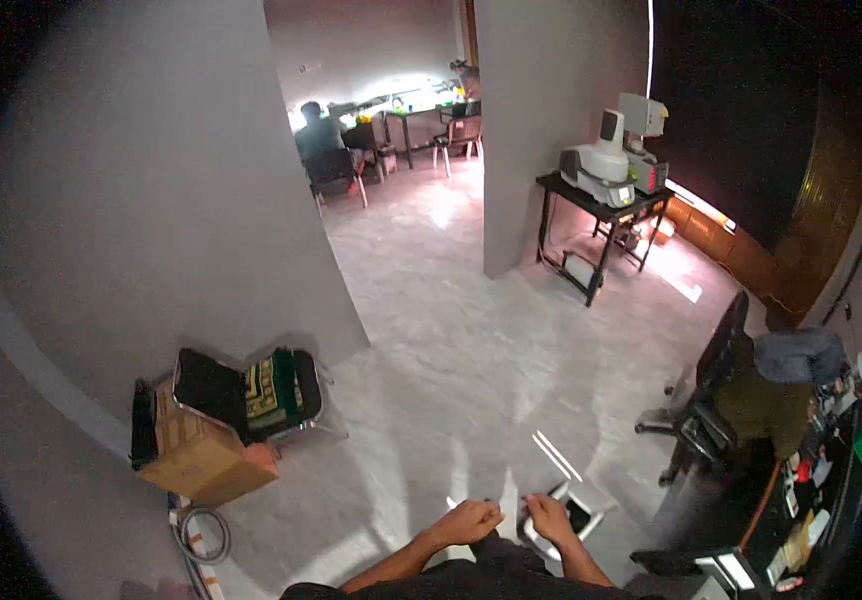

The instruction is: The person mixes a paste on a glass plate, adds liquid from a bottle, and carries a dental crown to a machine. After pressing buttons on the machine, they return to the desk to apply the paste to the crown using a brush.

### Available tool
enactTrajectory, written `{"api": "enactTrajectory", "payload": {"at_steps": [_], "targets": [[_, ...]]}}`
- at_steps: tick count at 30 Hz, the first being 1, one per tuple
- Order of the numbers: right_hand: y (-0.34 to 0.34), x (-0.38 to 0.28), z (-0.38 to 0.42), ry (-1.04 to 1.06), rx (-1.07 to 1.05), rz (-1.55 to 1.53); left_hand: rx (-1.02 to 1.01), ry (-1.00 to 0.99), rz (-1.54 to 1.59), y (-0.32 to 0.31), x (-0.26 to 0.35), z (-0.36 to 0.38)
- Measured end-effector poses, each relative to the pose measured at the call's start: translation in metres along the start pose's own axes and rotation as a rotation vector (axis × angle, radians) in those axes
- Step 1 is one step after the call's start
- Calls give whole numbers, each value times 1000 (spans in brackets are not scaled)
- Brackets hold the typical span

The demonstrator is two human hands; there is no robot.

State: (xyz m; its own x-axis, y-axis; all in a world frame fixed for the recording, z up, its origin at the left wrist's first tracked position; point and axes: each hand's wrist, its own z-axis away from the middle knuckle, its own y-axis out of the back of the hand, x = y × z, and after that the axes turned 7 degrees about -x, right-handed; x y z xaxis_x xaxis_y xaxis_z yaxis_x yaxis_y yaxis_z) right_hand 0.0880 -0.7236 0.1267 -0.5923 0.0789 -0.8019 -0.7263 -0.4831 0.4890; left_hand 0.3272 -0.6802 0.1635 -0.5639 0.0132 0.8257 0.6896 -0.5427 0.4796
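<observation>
My left hand [473, 522] is closed in front of my body, low in the view, with its fingers curled inward. Facing it across a small gap is my right hand [549, 519], also closed, fingers bent and thumb side toward the left hand. What either hand holds, if anything, I cannot tell. A white object with a dark middle [596, 508] shows behind and around the right hand, partly covered by it and the forearm.
A chair with a green patterned cloth [274, 388] and a cardboard box [196, 450] stand at the left. An office chair [716, 400] and a cluttered desk [766, 510] line the right. A white machine [599, 165] sits on a black table. Beyond the opening, people sit at benches.
</observation>
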Motion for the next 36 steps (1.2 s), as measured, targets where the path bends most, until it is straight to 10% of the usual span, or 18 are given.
{"api": "enactTrajectory", "payload": {"at_steps": [6, 12, 15, 16, 19, 21, 29, 32, 36], "targets": [[78, 17, -134, -36, 115, 46, -177, 274, -414, 57, -189, -99], [142, -78, -264, 275, 81, 58, 666, 567, 236, 92, -307, -108], [162, -116, -311, 338, -27, 60, 190, 959, -392, 68, -376, -112], [171, -128, -327, 343, -66, 73, 80, 779, -586, 58, -381, -103], [189, -116, -382, 558, -14, 139, -210, 923, -56, 50, -378, -109], [207, -106, -411, 345, -24, 66, -277, 965, 90, 66, -376, -141], [327, -73, -493, 57, 464, -77, -563, 535, -418, 280, -403, -440], [363, -53, -513, 55, 567, -238, 18, 687, -519, 363, -390, -605], [427, 10, -558, 17, 636, -244, 480, 500, 149, 470, -349, -791]]}}
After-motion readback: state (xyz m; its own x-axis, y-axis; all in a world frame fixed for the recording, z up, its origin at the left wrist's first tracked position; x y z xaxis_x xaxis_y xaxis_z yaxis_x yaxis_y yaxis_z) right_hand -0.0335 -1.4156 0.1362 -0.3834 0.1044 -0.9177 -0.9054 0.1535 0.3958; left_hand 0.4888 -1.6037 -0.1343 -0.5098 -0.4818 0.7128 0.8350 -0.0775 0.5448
